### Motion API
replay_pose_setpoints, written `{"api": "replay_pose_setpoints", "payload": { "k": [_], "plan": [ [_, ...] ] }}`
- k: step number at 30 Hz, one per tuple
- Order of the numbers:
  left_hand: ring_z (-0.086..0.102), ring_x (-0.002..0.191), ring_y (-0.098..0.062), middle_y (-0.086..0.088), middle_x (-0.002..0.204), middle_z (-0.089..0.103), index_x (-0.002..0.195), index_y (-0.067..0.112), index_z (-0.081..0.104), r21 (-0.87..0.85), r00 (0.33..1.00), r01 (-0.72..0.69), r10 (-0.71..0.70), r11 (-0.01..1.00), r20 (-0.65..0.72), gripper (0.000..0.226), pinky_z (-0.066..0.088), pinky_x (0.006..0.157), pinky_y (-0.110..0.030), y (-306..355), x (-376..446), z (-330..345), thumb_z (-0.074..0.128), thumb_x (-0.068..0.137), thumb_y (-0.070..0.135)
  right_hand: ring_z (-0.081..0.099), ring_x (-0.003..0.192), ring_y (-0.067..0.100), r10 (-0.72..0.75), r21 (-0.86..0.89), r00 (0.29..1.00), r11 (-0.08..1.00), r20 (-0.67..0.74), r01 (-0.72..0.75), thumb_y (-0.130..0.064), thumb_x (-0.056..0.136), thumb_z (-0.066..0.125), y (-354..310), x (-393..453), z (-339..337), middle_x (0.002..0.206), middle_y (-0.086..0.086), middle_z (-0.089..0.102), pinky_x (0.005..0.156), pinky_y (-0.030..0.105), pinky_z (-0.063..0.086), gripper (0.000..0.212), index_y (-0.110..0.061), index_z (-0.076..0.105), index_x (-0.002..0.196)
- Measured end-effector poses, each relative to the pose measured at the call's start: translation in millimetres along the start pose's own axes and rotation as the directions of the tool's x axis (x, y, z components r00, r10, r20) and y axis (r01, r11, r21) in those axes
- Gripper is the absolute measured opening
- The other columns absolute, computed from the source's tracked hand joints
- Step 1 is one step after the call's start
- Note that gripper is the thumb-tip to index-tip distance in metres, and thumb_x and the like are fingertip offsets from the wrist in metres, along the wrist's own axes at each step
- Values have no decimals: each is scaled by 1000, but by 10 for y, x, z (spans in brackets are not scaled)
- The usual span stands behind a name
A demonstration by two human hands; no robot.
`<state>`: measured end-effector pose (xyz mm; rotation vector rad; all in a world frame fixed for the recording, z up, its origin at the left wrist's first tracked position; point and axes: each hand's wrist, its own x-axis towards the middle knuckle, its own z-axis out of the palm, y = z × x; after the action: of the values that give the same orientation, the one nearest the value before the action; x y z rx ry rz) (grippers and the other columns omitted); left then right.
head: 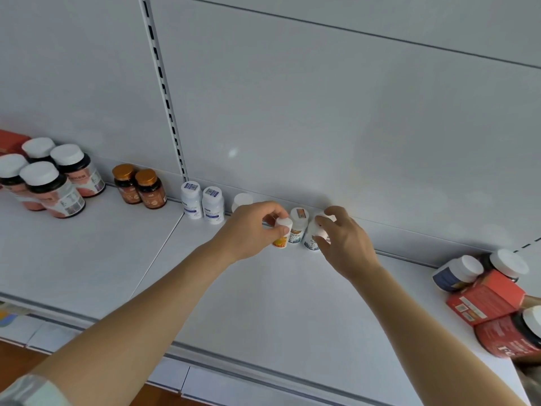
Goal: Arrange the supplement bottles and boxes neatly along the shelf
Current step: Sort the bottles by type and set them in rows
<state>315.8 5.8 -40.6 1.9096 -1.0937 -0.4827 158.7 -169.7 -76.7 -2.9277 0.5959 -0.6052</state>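
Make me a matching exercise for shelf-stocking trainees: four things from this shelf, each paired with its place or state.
Things:
1. amber bottles
2. orange-label bottle
3. red box
4. pink-label bottles

Places or states:
A. lying on its side, far right
B. gripped by the left hand
C. four clustered, far left
D. a gold-capped pair, left of the upright

Pairs: 1-D, 2-B, 3-A, 4-C

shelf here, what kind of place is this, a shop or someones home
Most likely a shop or pharmacy aisle. The white metal shelf hangs from a slotted upright like retail racking, and supplements stand grouped by kind: two gold-capped amber bottles, two white bottles, a red box.
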Motion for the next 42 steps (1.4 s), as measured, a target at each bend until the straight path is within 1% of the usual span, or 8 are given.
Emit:
{"api": "replay_pose_setpoints", "payload": {
  "k": [8, 15, 20, 23, 26, 29, 37, 42],
  "plan": [
    [60, 88, 4, 17, 92, 68, 100, 27, 68, 15, 998, -24, 25, 1000, -50, 15, 44, 75, -11, -4, -11, -21, 73, 85, 26, 62, 68, 34, -16, 19, 996, 1000, -83, 18, -4, 68, 84, 3, -5, 52, 103, 15, 60, 50, 33, 48, 37, -6, 67, 101],
    [60, 90, 4, 19, 93, 67, 99, 28, 67, 25, 996, -38, 40, 999, -82, 14, 45, 75, -12, 17, -35, 29, 72, 86, 25, 62, 80, 36, -15, -16, 997, 1000, -79, 13, -13, 75, 81, -26, -27, 18, 107, 13, 59, 50, 37, 52, 37, -8, 64, 108],
    [60, 93, 1, 20, 98, 66, 102, 29, 66, 46, 990, -50, 55, 998, -132, 18, 48, 78, -18, 13, -86, 28, 72, 86, 27, 59, 99, 37, -74, -90, 980, 994, -187, 58, -22, 88, 65, -121, 21, -197, 120, 15, 59, 71, 41, 54, 34, -7, 63, 119],
    [59, 89, 4, 19, 95, 64, 105, 29, 66, 59, 982, -46, 56, 997, -182, 20, 43, 75, -9, 25, -184, -20, 72, 86, 26, 52, 119, 39, -131, -78, 971, 990, -199, 117, -25, 94, 56, -310, 93, -258, 131, 18, 56, 92, 47, 49, 41, -5, 57, 130],
    [60, 89, -1, 15, 96, 64, 107, 27, 68, 94, 971, -61, 81, 994, -226, 21, 48, 77, -15, -47, -318, -154, 72, 87, 26, 44, 133, 40, -168, -41, 977, 986, -133, 164, -31, 95, 52, -595, 160, -207, 139, 20, 52, 105, 49, 42, 48, -5, 54, 135],
    [62, 87, -4, 13, 100, 67, 110, 24, 69, 125, 954, -44, 78, 991, -288, 24, 54, 77, -25, -147, -506, -407, 73, 87, 28, 41, 136, 41, -220, -19, 973, 975, -65, 219, -33, 95, 52, -950, 212, -164, 142, 22, 50, 107, 52, 41, 48, -4, 54, 134],
    [62, 91, -2, 15, 101, 67, 109, 23, 72, 127, 885, -18, 75, 992, -460, 23, 54, 79, -23, -452, -1155, -1407, 72, 87, 27, 35, 142, 35, -320, 53, 944, 947, 82, 317, -44, 97, 32, -2131, 483, -203, 149, 16, 45, 113, 49, 35, 62, -8, 42, 146],
    [61, 91, -2, 17, 101, 66, 107, 24, 71, 163, 852, 26, 64, 986, -519, 20, 51, 78, -20, -773, -1705, -2225, 72, 87, 27, 33, 142, 32, -389, 89, 916, 920, 98, 381, -47, 96, 34, -3148, 619, -114, 150, 12, 43, 114, 48, 34, 61, -11, 42, 145]
  ]
}}
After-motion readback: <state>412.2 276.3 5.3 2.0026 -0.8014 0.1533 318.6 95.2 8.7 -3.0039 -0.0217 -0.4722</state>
